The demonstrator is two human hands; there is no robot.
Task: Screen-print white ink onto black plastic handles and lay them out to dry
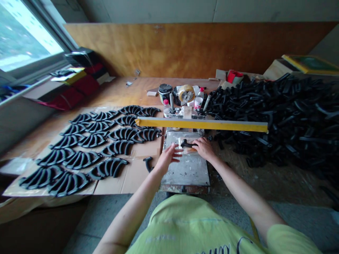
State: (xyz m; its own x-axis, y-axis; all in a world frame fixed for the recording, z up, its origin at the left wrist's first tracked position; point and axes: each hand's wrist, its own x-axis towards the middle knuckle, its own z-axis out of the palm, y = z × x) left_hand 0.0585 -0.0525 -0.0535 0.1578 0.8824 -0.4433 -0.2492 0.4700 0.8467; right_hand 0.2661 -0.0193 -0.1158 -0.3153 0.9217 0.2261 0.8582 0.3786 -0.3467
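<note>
Our right hand (203,148) lay curved over the far side of the metal plate, its fingers close together and resting on a patch of clear, orange-tinted film (190,150); whether they pinched anything we could not tell. Our left hand (169,157) was open with its fingers spread, its fingertips just short of the same spot and holding nothing. Between the two hands sat a short curved black plastic handle (186,143), matte with a faint sheen along its bend, lying flat at the near end of the film on a scuffed, paint-flecked metal plate (185,173). Just past it, a long yellow bar (201,124) with a dark edge ran across the plate. To our left, a single loose black piece (148,164) lay on flattened cardboard (135,180), beside nested rows of arched black parts (82,160). To our right rose a large heap of black pieces (265,109). Beyond the plate stood a roll of packing tape (186,93), a black-lidded can (165,92) and a plastic bottle (200,98), all on a wooden table (127,88). Our yellow-green T-shirt (185,225) filled the bottom of the view.
</note>
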